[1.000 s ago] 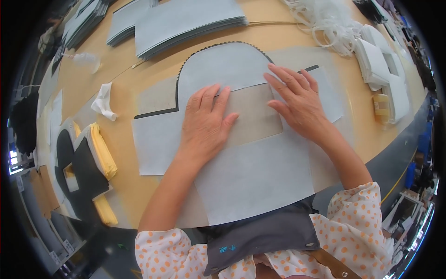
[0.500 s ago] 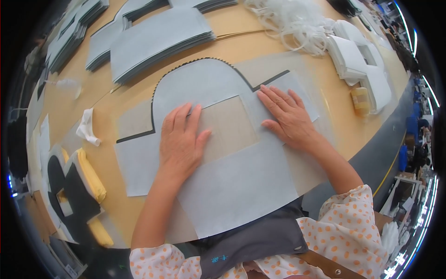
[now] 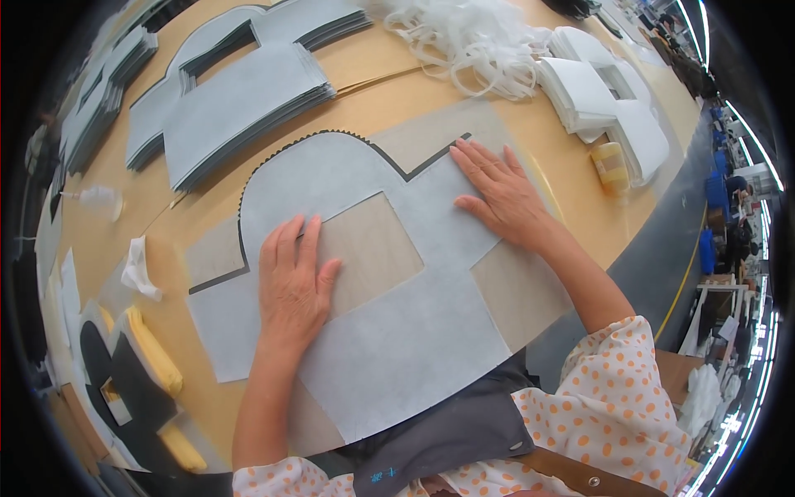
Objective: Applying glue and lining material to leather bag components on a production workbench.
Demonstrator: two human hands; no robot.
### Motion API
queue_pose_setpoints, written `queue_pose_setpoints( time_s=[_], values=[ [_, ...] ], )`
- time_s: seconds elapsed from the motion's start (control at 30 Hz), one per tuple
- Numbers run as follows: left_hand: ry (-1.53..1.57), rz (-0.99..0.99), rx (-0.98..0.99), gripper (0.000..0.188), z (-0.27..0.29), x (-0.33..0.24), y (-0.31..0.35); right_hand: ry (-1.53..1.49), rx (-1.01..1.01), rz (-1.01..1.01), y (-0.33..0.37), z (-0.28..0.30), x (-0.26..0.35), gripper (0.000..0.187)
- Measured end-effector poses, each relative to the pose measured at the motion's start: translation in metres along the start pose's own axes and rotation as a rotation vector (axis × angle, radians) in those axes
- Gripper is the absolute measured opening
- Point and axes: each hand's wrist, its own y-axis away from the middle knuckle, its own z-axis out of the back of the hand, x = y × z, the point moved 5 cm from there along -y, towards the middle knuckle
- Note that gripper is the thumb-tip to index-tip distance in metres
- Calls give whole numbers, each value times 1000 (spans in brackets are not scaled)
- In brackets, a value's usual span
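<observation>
A large pale grey fabric cut piece (image 3: 414, 323) with a rounded top and a square window lies flat on the tan wooden table (image 3: 397, 91), over a beige template (image 3: 373, 248). My left hand (image 3: 291, 282) presses flat on its left side, fingers close together beside the window. My right hand (image 3: 499, 195) lies flat on its right arm, fingers spread. Neither hand grips anything.
Stacks of the same grey cut pieces (image 3: 240, 99) sit at the back left. A heap of white straps (image 3: 464, 33) and white cut pieces (image 3: 609, 103) lie at the back right, with a tape roll (image 3: 611, 166). Black and yellow pieces (image 3: 137, 373) lie at left.
The view has swung so the table sits differently in frame. Both hands stay flat on the grey piece, sliding slightly outward over it.
</observation>
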Motion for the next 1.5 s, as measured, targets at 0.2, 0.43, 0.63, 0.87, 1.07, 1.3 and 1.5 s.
queue_pose_setpoints(
  time_s=[0.2, 0.43, 0.63, 0.87, 1.07, 1.3, 1.5],
  values=[
    [1, 1, -1, 52, -2, 1, 0, 52, 18, -3, 1, -9, -4, 66],
    [-7, 22, -13, 52, -3, 1, 2, 66, -1, -44, 4, -10, -2, 65],
    [7, 33, 6, 54, -3, 2, 3, 53, 0, -66, 4, -8, -1, 65],
    [12, 22, 16, 58, -5, 4, 3, 74, -10, -100, 4, -10, -5, 75],
    [4, 27, 6, 57, -5, 3, 2, 43, -147, -85, 12, 2, -12, 67],
    [3, 16, 3, 55, -5, 2, 0, 101, -205, -66, 8, 4, -18, 60],
    [36, 25, -9, 57, -6, 4, 2, 91, -194, -59, 9, 1, -18, 59]
  ],
)
